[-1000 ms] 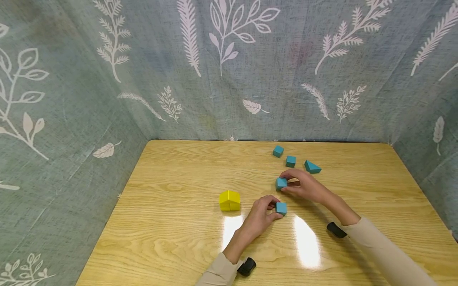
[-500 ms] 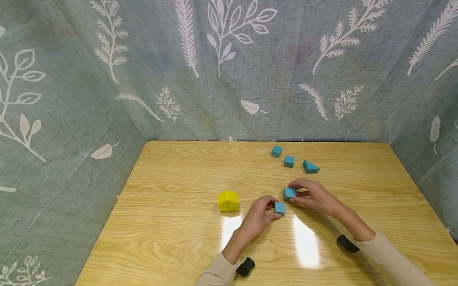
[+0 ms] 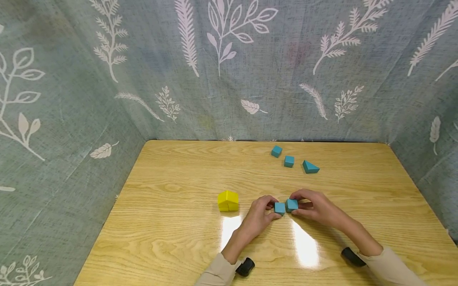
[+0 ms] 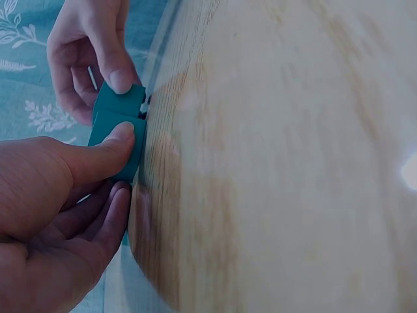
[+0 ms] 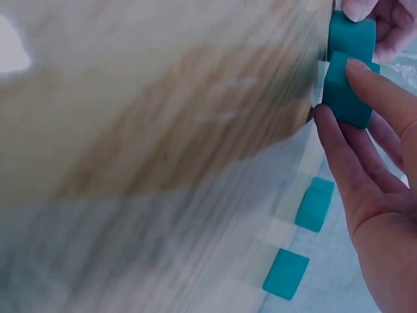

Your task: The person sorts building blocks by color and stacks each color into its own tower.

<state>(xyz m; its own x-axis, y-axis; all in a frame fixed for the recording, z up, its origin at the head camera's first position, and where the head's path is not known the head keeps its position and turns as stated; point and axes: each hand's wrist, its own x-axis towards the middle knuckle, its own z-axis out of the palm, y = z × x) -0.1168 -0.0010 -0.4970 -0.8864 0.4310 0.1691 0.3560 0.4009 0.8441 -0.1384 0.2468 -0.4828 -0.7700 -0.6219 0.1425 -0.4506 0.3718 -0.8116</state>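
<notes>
On the table, my left hand (image 3: pixel 258 216) pinches a teal cube (image 3: pixel 280 209) between thumb and fingers. Just to its right, my right hand (image 3: pixel 316 207) pinches a second teal cube (image 3: pixel 292 205). In the head view the two cubes stand side by side with a thin gap or none between them. The left wrist view has the left-hand cube (image 4: pixel 135 147) close against the other cube (image 4: pixel 120 101). From the right wrist, the right-hand cube (image 5: pixel 348 91) appears a little raised or offset against its neighbour (image 5: pixel 352 36); whether they touch I cannot tell.
Behind the hands lie two more teal cubes, one nearer (image 3: pixel 289 161) and one farther (image 3: pixel 276 151), and a teal triangular block (image 3: pixel 310 167). A yellow house-shaped group of blocks (image 3: pixel 228 201) sits left of my left hand. Patterned cloth (image 3: pixel 214 99) hangs around the wooden table (image 3: pixel 161 238).
My right hand has brought its cube nearer to me and slightly right, down beside the left-hand cube. The left hand has held its cube in place.
</notes>
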